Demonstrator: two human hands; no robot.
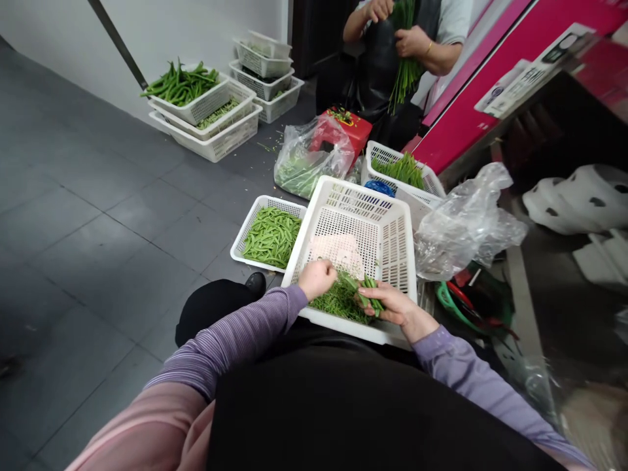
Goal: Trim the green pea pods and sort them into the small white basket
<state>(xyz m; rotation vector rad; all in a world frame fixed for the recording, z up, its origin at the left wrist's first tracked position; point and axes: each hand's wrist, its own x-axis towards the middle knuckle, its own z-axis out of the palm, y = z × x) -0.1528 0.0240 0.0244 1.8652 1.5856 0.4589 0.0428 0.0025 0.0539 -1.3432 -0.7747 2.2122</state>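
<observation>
In the head view my right hand (395, 305) grips a small bunch of green pea pods (371, 292) over the near right part of a large white plastic basket (405, 255). My left hand (318, 280) is closed in a pinch above the same basket's left side; what sits between its fingers, if anything, is too small to make out. Below both hands, a heap of fine green trimmings (338, 302) covers the basket's near end. Left of it stands a smaller white basket (238, 252) full of pea pods (272, 235).
Across from me a person's hands (412, 42) hold long green stalks (406, 72). Nearby are a red stool (360, 134), a clear bag of greens (309, 163), a basket of cut stalks (436, 186) and a crumpled plastic bag (461, 222). Stacked baskets (216, 147) stand by the wall.
</observation>
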